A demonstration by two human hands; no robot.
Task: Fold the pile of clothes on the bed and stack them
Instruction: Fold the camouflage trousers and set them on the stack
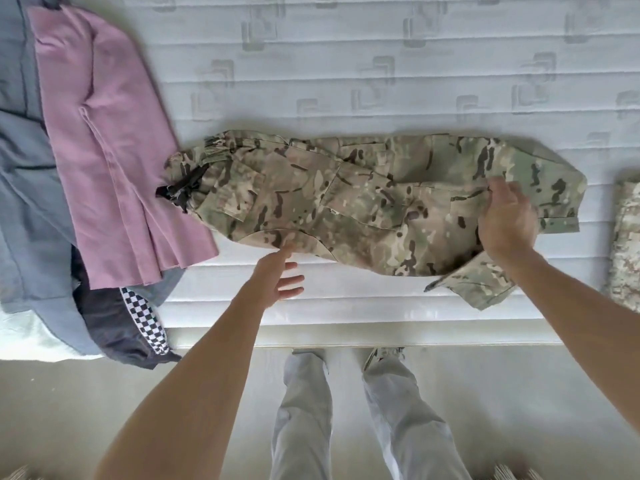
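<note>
- Head view, looking down: a bare white quilted mattress (346, 64) fills the upper two thirds of the frame, with pale floor along the bottom.
- A pair of camouflage trousers (346, 202) lies flat across the middle of the mattress, stretching from centre left to centre right. A dark drawstring (180, 194) shows at its left end, and a loose flap of the fabric sticks out toward the mattress edge at lower right.
- My left hand (277, 275) is at the centre of the frame, just below the trousers. Its fingers are spread and relaxed, holding nothing, with one fingertip touching the lower edge of the trousers.
- My right hand (507, 220) lies on top of the trousers toward their right end. Its fingers are bent into the fabric, but I cannot tell whether they grip it or only press on it.
- At the left of the frame is the unfolded pile: a pink garment (114, 150) on top of blue-grey cloth (24, 202), with a dark piece with checkered trim (138, 323) hanging over the mattress edge.
- Another camouflage-patterned piece (627, 244) sits at the right edge, apart from the trousers.
- My legs in pale trousers (363, 410) stand on the floor at bottom centre.
</note>
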